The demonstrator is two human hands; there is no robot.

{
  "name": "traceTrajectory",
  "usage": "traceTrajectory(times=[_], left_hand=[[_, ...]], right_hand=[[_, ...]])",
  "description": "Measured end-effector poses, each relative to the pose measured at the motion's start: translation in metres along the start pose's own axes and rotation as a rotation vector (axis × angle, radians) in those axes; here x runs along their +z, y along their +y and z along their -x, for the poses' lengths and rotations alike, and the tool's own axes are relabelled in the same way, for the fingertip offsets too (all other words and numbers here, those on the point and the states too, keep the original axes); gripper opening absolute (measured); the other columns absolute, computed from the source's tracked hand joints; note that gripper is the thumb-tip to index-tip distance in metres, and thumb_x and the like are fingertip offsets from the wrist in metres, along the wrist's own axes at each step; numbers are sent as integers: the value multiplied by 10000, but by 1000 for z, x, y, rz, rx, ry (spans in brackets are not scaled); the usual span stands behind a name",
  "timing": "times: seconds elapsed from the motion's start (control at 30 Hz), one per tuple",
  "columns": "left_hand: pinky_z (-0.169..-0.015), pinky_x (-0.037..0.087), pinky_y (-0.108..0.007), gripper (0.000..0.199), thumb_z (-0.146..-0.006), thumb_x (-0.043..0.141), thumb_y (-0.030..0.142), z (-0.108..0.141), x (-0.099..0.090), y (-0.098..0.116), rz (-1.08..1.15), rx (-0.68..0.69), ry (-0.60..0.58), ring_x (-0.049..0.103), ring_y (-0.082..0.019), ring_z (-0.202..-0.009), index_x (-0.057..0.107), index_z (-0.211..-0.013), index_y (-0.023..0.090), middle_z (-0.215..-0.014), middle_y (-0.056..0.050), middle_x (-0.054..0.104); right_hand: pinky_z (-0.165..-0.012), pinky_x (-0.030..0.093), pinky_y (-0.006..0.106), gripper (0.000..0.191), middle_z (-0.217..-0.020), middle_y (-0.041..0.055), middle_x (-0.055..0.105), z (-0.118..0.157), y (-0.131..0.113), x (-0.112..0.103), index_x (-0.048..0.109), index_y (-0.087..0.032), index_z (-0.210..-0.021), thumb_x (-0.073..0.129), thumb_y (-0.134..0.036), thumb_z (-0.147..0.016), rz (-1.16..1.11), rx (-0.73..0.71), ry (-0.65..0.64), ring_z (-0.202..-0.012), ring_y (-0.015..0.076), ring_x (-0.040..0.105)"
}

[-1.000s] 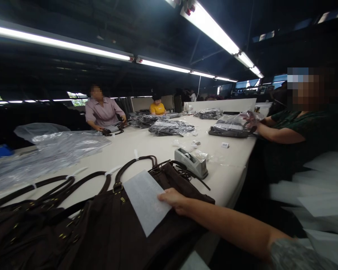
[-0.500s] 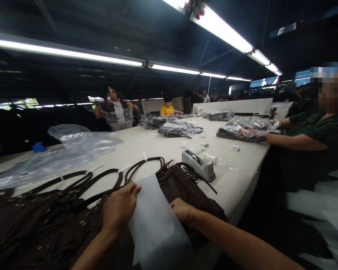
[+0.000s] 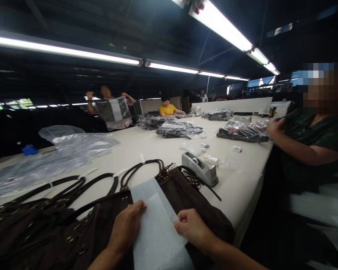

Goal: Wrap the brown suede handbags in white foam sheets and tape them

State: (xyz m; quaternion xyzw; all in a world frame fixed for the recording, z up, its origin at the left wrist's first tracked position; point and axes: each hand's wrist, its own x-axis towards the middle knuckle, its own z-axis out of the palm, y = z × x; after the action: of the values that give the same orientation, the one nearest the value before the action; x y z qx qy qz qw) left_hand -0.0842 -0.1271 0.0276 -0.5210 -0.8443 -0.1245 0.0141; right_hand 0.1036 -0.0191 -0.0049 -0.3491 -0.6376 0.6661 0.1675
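Note:
A white sheet of tissue-like paper (image 3: 160, 228) lies over a dark brown bag (image 3: 195, 191) in front of me, with a second layer or fold showing at its upper part. My left hand (image 3: 129, 221) pinches the sheet's left edge. On the opposite edge, the fingertips of my right hand (image 3: 193, 227) are closed on the paper. More brown bags (image 3: 45, 228) with brass-coloured eyelets are heaped to the left, their cord handles (image 3: 100, 182) reaching across the table and bound with white strips.
A grey tape dispenser (image 3: 199, 168) stands just beyond the bag. Clear plastic bags (image 3: 81, 150) spread over the table (image 3: 146, 144) at left. Bagged brown items (image 3: 180, 128) lie farther back. One co-worker (image 3: 312, 138) is at right; another holds up a plastic-wrapped item (image 3: 115, 110).
Both hands have moved down along the paper, and a second layer now shows on it. The co-worker at right has drawn a hand back from the bagged item; the far one has raised theirs.

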Motion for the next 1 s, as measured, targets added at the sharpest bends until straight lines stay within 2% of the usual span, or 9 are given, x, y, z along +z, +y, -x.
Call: traceTrajectory(times=[0.1, 0.2, 0.3, 0.43, 0.5, 0.63, 0.77, 0.83, 1.0], left_hand=[[-738, 386, -281, 292, -964, 276, 347, -8, 0, -2, 30, 58, 4, 627, -197, -855, 519, -849, 234, -888, -41, 665], [-739, 387, -294, 283, -960, 285, 331, -17, 7, 0, 44, 103, 9, 624, -205, -851, 520, -836, 233, -875, -36, 659], [-689, 382, -298, 269, -951, 304, 300, -22, 21, 1, 62, 121, -1, 626, -209, -794, 502, -784, 230, -800, -22, 646], [-686, 387, -304, 286, -966, 287, 324, -19, 33, -7, 103, 113, 26, 626, -208, -784, 497, -796, 230, -801, -20, 644], [-702, 396, -306, 301, -975, 276, 359, -18, 33, -14, 129, 112, 38, 625, -202, -789, 503, -825, 230, -821, -20, 643], [-749, 408, -301, 324, -977, 296, 425, -18, 30, -28, 174, 142, 40, 621, -186, -803, 518, -849, 227, -844, -17, 636], [-722, 397, -288, 315, -980, 318, 409, -20, 34, -32, 177, 185, 5, 612, -170, -771, 499, -800, 225, -806, 1, 623], [-697, 380, -291, 299, -979, 334, 385, -22, 37, -31, 162, 205, -8, 603, -170, -745, 481, -775, 224, -777, 8, 610], [-657, 340, -297, 248, -972, 371, 331, -25, 40, -29, 119, 231, -11, 577, -178, -715, 451, -765, 221, -745, 9, 583]], right_hand=[[-380, 185, 210, 118, -460, -75, 444, 1, 2, -2, 506, -183, -643, 602, -116, -627, 121, -9, -22, -398, 63, 338], [-363, 196, 202, 110, -433, -63, 457, 0, 2, -2, 502, -176, -569, 503, -71, -600, 224, 34, -114, -354, 65, 355], [-395, 277, 191, 92, -440, -50, 482, 3, -2, -2, 519, -157, -520, 518, -113, -601, 78, 86, -258, -373, 66, 395], [-561, 421, 212, 186, -539, -23, 568, 9, -10, -5, 543, -125, -471, 658, -198, -598, -127, 18, -422, -522, 80, 491], [-528, 386, 196, 189, -522, -29, 550, 10, -11, -5, 543, -123, -472, 657, -192, -606, -57, 14, -357, -508, 70, 462], [-400, 206, 190, 122, -424, -64, 437, 5, -6, -5, 516, -149, -518, 566, -140, -629, 109, 75, -139, -407, 56, 355], [-404, 208, 186, 50, -484, -47, 497, 2, -1, -5, 586, -124, -569, 565, -128, -614, 158, 65, -227, -437, 51, 361], [-409, 220, 186, 73, -517, -34, 520, 2, 1, -5, 619, -112, -593, 574, -157, -629, 188, 65, -272, -458, 54, 367], [-416, 220, 187, 113, -514, -41, 475, 6, -1, -6, 591, -127, -566, 518, -151, -648, 369, -43, -276, -486, 62, 363]])
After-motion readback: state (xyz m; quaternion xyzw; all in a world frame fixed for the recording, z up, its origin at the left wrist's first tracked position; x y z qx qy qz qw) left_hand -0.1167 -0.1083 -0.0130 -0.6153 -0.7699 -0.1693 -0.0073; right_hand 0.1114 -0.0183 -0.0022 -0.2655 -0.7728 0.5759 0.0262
